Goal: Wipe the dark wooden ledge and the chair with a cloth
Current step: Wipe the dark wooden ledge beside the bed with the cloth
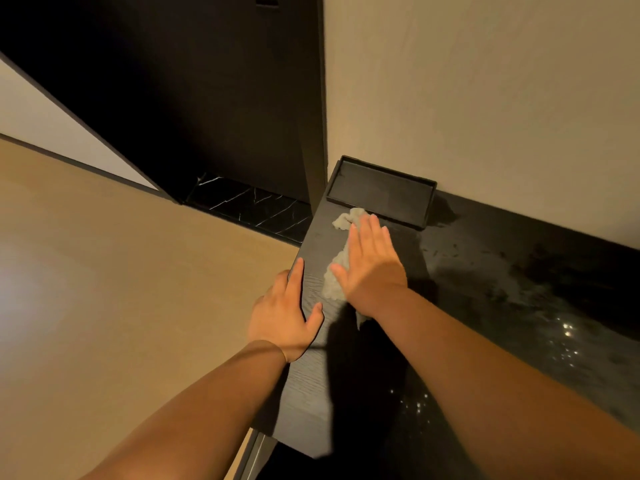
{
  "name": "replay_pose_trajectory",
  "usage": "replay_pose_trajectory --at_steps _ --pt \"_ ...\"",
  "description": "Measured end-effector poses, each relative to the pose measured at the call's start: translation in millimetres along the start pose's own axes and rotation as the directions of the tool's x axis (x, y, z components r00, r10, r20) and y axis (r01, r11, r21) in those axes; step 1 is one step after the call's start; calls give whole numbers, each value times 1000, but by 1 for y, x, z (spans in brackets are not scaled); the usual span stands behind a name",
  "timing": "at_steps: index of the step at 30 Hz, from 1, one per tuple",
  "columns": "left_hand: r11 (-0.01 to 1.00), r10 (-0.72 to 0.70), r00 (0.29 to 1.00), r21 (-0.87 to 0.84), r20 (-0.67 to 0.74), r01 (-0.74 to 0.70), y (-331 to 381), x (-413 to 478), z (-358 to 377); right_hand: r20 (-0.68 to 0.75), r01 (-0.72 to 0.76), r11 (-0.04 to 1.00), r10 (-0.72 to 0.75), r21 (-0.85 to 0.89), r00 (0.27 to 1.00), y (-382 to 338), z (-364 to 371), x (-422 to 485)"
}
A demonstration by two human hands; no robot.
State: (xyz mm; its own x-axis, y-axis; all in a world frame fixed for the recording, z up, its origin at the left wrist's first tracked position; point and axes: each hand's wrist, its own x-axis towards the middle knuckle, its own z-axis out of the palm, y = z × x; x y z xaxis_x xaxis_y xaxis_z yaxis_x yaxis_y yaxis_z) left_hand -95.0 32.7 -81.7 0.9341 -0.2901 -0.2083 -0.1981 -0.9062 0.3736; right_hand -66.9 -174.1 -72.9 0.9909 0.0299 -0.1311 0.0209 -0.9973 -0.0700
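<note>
A dark wooden ledge [311, 386] with visible grain runs from the lower middle up to the wall corner. A pale grey cloth [333, 282] lies crumpled on it. My right hand [370, 268] presses flat on the cloth, fingers stretched toward the wall. My left hand [285, 315] grips the ledge's left edge, thumb on top and fingers wrapped over the side. No chair is in view.
A shallow black tray [427, 206] sits on the ledge against the beige wall, just beyond the cloth. To the right lies a dark speckled stone surface [519, 306] with wet smears. Light wooden floor [121, 271] spreads left; a dark cabinet [207, 98] stands behind.
</note>
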Motion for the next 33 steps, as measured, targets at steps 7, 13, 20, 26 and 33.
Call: replay_pose_trajectory --at_steps 7,13,20,26,33 --pt "999 -7 1000 -31 17 7 -1 0 -1 8 46 999 -46 18 999 23 -5 -21" --pt "1000 -3 1000 -19 19 4 -1 1 -3 1 -75 996 75 -51 997 9 -4 -13" --pt "1000 -1 1000 -19 25 1 0 0 -4 30 168 985 -167 -38 986 8 -11 14" --pt "998 -38 998 -44 48 40 4 2 -9 9 121 991 -121 -54 993 13 -4 11" --pt "999 -38 998 20 57 37 4 3 -9 10 225 973 -226 39 974 -2 -1 31"
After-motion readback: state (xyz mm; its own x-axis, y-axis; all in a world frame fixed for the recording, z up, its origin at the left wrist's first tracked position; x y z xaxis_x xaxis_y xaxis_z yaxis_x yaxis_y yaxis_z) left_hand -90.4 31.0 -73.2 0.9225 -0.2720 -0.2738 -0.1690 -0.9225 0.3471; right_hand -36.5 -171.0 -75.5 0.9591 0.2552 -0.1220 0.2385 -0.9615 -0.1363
